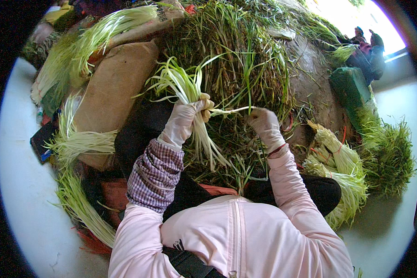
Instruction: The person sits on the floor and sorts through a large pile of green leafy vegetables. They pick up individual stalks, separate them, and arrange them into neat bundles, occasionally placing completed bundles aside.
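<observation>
My left hand (191, 113), in a pale thin glove, grips a bunch of blanched leafy stalks (208, 146), which look like garlic greens or chives. Their yellow-green leaves fan out above the fist, and the white ends hang below. A single pale stalk (232, 111) stretches sideways from the left fingertips to my right hand (264, 121). That hand is gloved too, slightly blurred, with curled fingers closed at the stalk's far end. Behind both hands lies a large heap of uncleaned green stalks (226, 66) with brown, dry-looking leaves.
At left, pale stalks (97, 142) lie against a brown padded block (114, 80). More stalks (87, 208) lie below. Bundles tied with red bands (337, 149) rest at right, near a green block (351, 92) and a grassy pile (389, 156). Another person (368, 55) is at far right.
</observation>
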The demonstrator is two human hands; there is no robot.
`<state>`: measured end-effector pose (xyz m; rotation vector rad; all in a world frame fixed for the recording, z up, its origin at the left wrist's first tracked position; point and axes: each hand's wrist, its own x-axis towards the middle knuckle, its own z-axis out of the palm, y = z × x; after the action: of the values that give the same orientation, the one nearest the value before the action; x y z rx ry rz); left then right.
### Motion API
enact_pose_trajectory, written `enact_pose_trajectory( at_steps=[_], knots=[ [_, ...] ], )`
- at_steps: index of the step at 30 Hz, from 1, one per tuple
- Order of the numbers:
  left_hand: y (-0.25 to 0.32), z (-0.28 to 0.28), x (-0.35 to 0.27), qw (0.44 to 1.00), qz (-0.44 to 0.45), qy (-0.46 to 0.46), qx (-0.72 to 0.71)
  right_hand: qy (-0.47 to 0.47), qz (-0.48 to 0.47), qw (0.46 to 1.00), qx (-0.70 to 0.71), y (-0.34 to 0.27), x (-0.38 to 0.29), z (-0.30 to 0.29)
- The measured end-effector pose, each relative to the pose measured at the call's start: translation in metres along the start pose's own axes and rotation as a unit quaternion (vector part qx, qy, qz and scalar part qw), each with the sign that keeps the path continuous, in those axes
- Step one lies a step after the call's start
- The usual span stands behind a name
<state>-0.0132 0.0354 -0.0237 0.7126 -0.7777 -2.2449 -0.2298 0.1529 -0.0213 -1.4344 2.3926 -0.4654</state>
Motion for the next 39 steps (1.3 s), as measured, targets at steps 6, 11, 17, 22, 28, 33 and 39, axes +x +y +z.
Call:
enact_pose_trajectory(
  at_steps=[6, 11, 17, 22, 28, 33, 39],
  knots=[
    [0.004, 0.000, -0.007, 0.996, 0.050, -0.038, 0.059, -0.163, -0.313, 0.886, 0.301, -0.067, 0.009, 0.005],
    [0.031, -0.025, -0.006, 0.996, 0.086, 0.000, 0.030, -0.226, -0.144, 0.912, 0.310, -0.068, -0.006, -0.017],
    [0.040, -0.035, -0.001, 0.991, 0.133, 0.025, 0.022, -0.208, -0.053, 0.928, 0.304, 0.012, -0.017, -0.033],
    [0.051, -0.042, -0.001, 0.992, 0.121, 0.018, -0.042, -0.189, 0.130, 0.972, 0.047, 0.085, -0.010, -0.016],
    [0.010, -0.009, -0.004, 0.998, 0.056, -0.009, 0.034, -0.067, -0.175, 0.982, 0.007, 0.023, 0.000, -0.005],
    [0.013, -0.001, -0.002, 0.997, 0.061, -0.041, 0.014, -0.257, -0.148, 0.895, 0.333, -0.050, -0.025, 0.027],
    [0.022, -0.020, 0.002, 0.996, 0.064, 0.029, 0.049, -0.106, -0.195, 0.953, 0.207, -0.038, -0.036, 0.026]
  ],
)
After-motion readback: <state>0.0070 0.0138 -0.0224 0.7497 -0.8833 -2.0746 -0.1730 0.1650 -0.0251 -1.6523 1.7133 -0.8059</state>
